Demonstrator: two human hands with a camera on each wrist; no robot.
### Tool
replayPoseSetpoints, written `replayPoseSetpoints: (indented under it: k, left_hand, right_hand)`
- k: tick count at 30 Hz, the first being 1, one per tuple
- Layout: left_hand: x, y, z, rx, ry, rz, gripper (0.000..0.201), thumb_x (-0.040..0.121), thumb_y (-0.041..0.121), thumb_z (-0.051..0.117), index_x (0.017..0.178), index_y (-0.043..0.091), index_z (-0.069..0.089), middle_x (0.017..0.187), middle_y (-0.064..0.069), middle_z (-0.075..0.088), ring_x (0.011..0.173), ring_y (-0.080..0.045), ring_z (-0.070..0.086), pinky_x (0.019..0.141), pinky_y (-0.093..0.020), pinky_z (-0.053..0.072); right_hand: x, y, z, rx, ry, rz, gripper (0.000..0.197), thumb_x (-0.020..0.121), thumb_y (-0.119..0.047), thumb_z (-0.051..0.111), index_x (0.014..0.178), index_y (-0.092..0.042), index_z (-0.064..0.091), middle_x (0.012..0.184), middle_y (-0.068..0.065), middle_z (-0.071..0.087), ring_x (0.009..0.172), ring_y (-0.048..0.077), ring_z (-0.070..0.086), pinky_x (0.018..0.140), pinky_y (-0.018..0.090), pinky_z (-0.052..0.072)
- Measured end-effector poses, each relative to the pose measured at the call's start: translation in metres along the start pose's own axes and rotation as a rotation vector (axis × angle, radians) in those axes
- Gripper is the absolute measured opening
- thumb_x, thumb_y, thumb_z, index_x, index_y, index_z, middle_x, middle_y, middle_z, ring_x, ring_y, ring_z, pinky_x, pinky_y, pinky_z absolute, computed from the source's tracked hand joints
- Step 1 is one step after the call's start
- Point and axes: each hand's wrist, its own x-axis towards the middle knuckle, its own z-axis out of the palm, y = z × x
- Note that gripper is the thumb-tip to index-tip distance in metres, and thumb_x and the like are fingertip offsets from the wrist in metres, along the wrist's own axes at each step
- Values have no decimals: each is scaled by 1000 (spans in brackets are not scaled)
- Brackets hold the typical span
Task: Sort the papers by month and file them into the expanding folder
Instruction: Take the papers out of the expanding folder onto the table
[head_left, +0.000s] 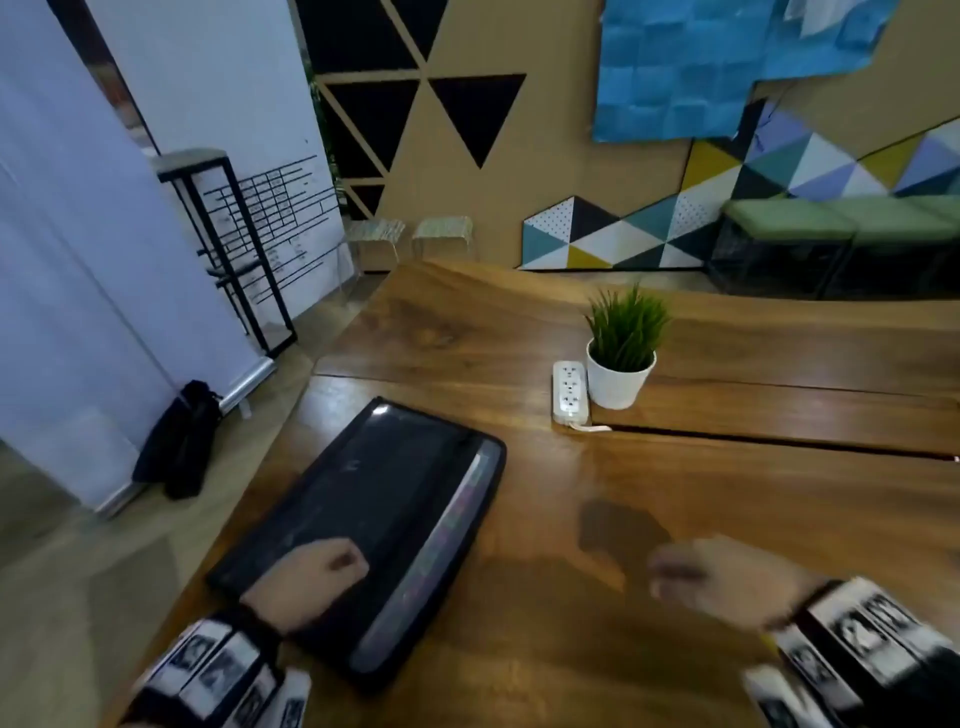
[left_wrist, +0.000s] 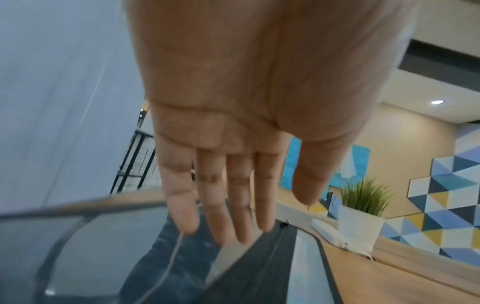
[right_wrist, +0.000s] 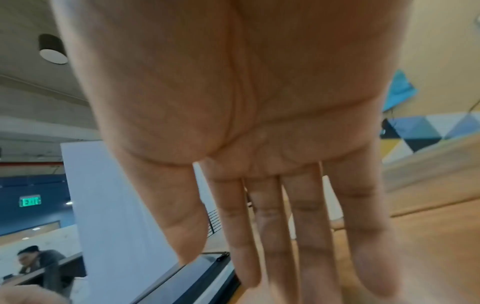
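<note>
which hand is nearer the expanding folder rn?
Left. The left hand rests on the black expanding folder near its front end, fingers straight. The right hand is over bare table to the folder's right, apart from it.

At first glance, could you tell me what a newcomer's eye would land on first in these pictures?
Probably the black expanding folder, lying flat near the left edge of the wooden table, with the left hand over its near end. The right hand hovers open and blurred above bare wood to the folder's right. Farther back, a green plant in a white pot stands beside a white power strip, before a bright triangle-patterned wall.
</note>
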Motion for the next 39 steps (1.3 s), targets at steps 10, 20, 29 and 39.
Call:
replayPoseSetpoints:
  k: [10, 20, 29, 39]
  left_hand:
    - [83, 52, 85, 453, -180, -322, 137, 54, 83, 62, 149, 22, -15, 156, -21, -11, 141, -46, -4, 111, -62, 18]
    - [56, 49, 44, 442, -165, -6, 52, 92, 48, 42, 134, 17, 33, 130, -17, 43, 106, -34, 51, 91, -42, 46]
    - [45, 30, 12, -159, 126, 137, 31, 95, 26, 37, 120, 18, 53, 99, -8, 65, 89, -25, 60, 77, -35, 48]
    - [39, 30, 18, -607, 211, 215, 28, 99, 13, 39, 88, 27, 61, 76, 11, 61, 74, -4, 57, 66, -16, 42]
  right_hand:
    - [119, -95, 4, 115, 186, -26, 26, 92, -26, 51, 114, -19, 63, 115, 3, 64, 102, 19, 60, 87, 26, 46]
    - [101, -109, 48, 293, 164, -80, 21, 93, -23, 52, 105, -12, 66, 107, 4, 66, 101, 18, 59, 78, 20, 38]
    - [127, -135, 47, 535, 274, -27, 22, 90, -16, 54, 110, -14, 64, 97, -3, 63, 90, 12, 59, 87, 25, 47]
    - [159, -179, 59, 838, 363, -7, 56, 87, -26, 61, 139, -19, 39, 113, 3, 54, 103, 20, 57, 90, 36, 51]
